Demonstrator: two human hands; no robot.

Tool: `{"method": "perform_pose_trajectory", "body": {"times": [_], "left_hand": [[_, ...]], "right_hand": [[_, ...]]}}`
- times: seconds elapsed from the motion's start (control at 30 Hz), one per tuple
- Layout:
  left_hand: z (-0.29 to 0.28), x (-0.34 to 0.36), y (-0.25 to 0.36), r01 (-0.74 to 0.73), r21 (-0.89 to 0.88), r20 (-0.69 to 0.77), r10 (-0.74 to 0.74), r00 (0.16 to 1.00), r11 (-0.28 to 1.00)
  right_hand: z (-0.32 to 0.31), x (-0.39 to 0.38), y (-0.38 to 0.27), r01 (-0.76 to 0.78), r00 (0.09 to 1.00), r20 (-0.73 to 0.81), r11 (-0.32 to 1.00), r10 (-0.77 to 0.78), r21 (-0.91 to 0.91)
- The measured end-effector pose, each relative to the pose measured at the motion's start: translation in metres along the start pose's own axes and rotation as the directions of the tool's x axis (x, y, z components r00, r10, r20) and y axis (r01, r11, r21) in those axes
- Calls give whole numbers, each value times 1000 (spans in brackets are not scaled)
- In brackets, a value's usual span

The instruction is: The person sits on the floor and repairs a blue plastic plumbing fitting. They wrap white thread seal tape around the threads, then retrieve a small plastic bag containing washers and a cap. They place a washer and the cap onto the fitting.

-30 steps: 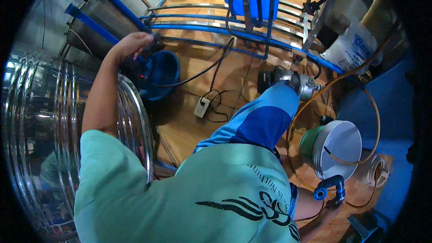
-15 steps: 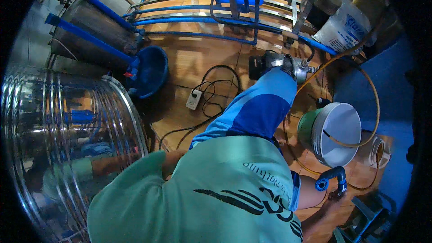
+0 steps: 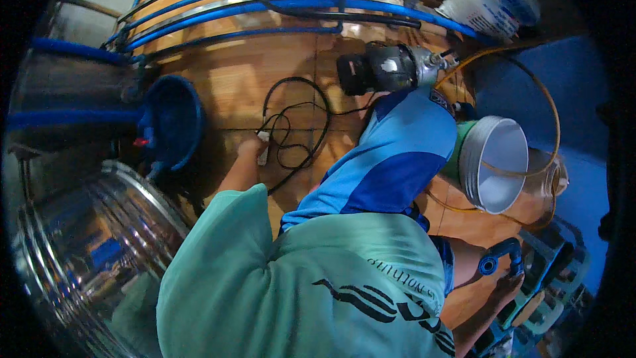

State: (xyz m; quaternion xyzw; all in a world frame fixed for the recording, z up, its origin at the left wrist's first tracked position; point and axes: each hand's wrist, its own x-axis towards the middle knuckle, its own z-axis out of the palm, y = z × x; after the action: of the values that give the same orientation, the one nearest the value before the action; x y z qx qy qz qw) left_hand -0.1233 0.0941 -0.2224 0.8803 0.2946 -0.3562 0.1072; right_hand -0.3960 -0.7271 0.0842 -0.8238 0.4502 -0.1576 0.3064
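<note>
My left hand point(image 3: 250, 146) reaches to the floor and is closed on a white socket box point(image 3: 264, 149), its upper end under my fingers. A black cord point(image 3: 324, 129) runs in loops beside the box. On the other side, my right hand point(image 3: 509, 286) grips a bent blue pipe fitting point(image 3: 505, 246) by one end. The fitting's other end, an open round collar, lies over my bare leg. Beyond my knee in blue shorts sits a motor pump point(image 3: 391, 67), with a yellow-brown hose point(image 3: 555, 113) at its outlet.
A white bucket point(image 3: 497, 166) lies tipped on the right, close to a plastic jar. At the left stand a blue basin point(image 3: 173, 122) and a shiny steel tank point(image 3: 99, 245). Blue pipes point(image 3: 232, 10) cross the far floor. A plastic stool point(image 3: 540, 278) is near my right hand.
My left hand has come out from beside my body and taken hold of the socket box, which is now tilted. The view has shifted; my right hand still holds the pipe fitting.
</note>
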Motion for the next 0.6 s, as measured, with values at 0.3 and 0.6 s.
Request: {"method": "perform_pose_trajectory", "body": {"times": [0.3, 0.6], "left_hand": [[17, 75, -76, 354, -732, 547, 193, 815, 582], [-17, -76, 29, -718, 400, 187, 716, 672, 569]], "right_hand": [[-13, -22, -24, 444, 833, 128, 513, -538, -735], [-12, -32, -64, 320, 893, 57, 539, -447, -779]]}}
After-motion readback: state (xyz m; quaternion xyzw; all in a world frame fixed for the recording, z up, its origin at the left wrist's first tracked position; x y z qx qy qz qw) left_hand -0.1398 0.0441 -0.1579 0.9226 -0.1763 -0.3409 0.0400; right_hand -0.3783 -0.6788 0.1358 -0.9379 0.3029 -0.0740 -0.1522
